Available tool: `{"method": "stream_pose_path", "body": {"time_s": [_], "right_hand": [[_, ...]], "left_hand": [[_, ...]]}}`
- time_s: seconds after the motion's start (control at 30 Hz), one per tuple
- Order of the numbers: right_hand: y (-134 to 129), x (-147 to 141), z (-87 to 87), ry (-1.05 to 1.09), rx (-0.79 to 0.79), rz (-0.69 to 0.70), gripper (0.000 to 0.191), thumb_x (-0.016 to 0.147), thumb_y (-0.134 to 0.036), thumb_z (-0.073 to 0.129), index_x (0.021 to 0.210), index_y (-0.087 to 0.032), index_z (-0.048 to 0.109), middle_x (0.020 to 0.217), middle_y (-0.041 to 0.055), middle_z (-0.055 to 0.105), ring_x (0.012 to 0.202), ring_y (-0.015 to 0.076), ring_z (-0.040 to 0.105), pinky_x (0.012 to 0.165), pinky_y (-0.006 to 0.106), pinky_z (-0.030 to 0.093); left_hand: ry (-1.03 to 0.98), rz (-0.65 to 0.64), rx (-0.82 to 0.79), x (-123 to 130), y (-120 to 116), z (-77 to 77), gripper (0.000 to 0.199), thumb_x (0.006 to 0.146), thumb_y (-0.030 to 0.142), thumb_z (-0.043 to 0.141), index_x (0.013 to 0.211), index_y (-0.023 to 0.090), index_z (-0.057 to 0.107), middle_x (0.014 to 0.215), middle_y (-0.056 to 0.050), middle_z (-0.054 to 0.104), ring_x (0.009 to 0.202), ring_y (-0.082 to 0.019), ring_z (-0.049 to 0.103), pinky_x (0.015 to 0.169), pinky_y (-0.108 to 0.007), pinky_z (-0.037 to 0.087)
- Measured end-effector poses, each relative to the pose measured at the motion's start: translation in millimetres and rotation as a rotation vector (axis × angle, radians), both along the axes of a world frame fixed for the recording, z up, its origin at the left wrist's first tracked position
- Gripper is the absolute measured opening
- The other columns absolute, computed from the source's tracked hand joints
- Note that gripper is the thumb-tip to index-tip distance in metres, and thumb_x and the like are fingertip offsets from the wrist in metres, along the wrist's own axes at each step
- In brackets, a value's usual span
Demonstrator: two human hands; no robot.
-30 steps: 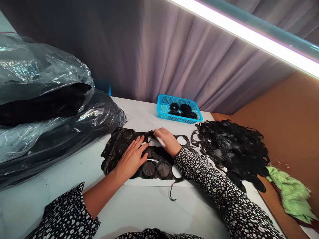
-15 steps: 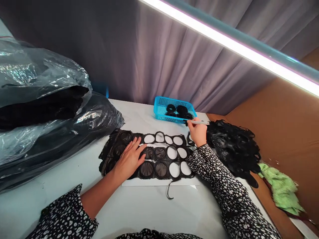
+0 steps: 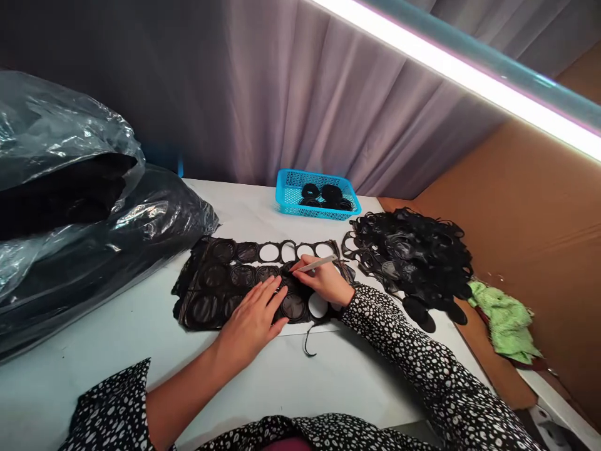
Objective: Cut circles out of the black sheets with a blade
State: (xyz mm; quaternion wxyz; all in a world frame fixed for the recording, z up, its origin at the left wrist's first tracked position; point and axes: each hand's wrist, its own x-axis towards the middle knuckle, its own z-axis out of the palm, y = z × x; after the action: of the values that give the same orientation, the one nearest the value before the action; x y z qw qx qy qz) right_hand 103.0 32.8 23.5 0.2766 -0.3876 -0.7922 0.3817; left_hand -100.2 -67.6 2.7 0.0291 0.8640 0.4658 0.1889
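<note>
— Grey drapery (image 3: 300, 106) hangs across the back, and crinkled plastic bags (image 3: 79, 207) of dark material fill the left of the white tabletop (image 3: 141, 338). What lies on the right?

— Brown board (image 3: 530, 207) walls that side. Before it sits a heap of black cut-out scrap (image 3: 413, 257), with a green cloth (image 3: 504, 322) just beside it, nearer the person.

— And the work itself?

— A black sheet (image 3: 220, 282) stamped with rows of round pieces lies flat in the middle of the tabletop, on a white underlay. Several circles toward its right end are already out, showing white holes; those toward the left are in place.

— Where are the hands on it?

— The left hand (image 3: 253, 322) lies palm down on the near edge of the sheet, fingers (image 3: 275, 291) spread flat and holding nothing. The right hand (image 3: 326, 282) rests on the sheet's right part, its fingers pinched closed around a thin silvery tool (image 3: 312, 266). The tool's tip points left, touching the sheet close beside the left fingertips.

— Anything smaller?

— A blue basket (image 3: 293, 197) stands behind the sheet, near the drapery, holding a few black round pieces (image 3: 326, 194). A loose black strand (image 3: 307, 344) curls off the sheet's near edge.
</note>
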Motion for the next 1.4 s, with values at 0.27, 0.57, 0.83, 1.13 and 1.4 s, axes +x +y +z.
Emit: {"method": "stream_pose_path", "body": {"time_s": [0.27,0.57,0.83,1.13,1.4], "right_hand": [[5.1,3.4,1.5,-0.011,-0.069,0.096,0.016,0.083,-0.023,0.066,0.072,-0.018,0.056,0.095,0.0043,0.066,0.083,0.0162,0.06,0.076,0.03,0.049],[-6.0,-0.2,-1.2,-0.078,0.119,0.111,0.016,0.086,-0.017,0.064,0.075,-0.019,0.054,0.095,0.005,0.062,0.086,0.0179,0.058,0.078,0.032,0.048],[-10.0,-4.4,-5.0,-0.317,0.48,-0.04,0.011,0.091,-0.011,0.047,0.093,-0.019,0.055,0.096,0.0119,0.064,0.089,0.0252,0.056,0.082,0.037,0.047],[37.3,154.5,22.0,-0.457,0.41,-0.83,0.02,0.083,-0.036,0.051,0.069,-0.022,0.051,0.062,0.0062,0.059,0.059,0.0223,0.054,0.059,0.032,0.038],[-18.8,181.1,30.8,-0.298,0.516,-0.896,0.028,0.082,-0.041,0.057,0.063,-0.022,0.053,0.074,0.0068,0.056,0.074,0.0233,0.054,0.067,0.037,0.044]], "left_hand": [[0.004,0.023,-0.016,0.2,4.9,0.5,0.042,0.096,0.034,0.051,0.134,0.015,0.053,0.144,-0.015,0.051,0.134,-0.029,0.047,0.109,-0.048,0.042],[0.048,0.026,-0.02,2.2,2.8,1.2,0.045,0.094,0.03,0.054,0.136,0.014,0.051,0.15,-0.015,0.045,0.14,-0.029,0.039,0.114,-0.047,0.037],[0.002,0.009,-0.056,0.8,2.4,-4.7,0.045,0.096,0.03,0.052,0.138,0.016,0.048,0.154,-0.014,0.038,0.145,-0.029,0.03,0.116,-0.049,0.033],[-0.041,-0.008,-0.049,-3.4,3.6,-6.4,0.048,0.097,0.033,0.052,0.142,0.018,0.045,0.155,-0.013,0.038,0.144,-0.028,0.031,0.116,-0.049,0.034],[-0.081,-0.031,0.024,-7.9,-17.1,15.0,0.036,0.098,0.027,0.048,0.132,0.017,0.056,0.141,-0.012,0.055,0.135,-0.027,0.048,0.111,-0.045,0.043]]}}
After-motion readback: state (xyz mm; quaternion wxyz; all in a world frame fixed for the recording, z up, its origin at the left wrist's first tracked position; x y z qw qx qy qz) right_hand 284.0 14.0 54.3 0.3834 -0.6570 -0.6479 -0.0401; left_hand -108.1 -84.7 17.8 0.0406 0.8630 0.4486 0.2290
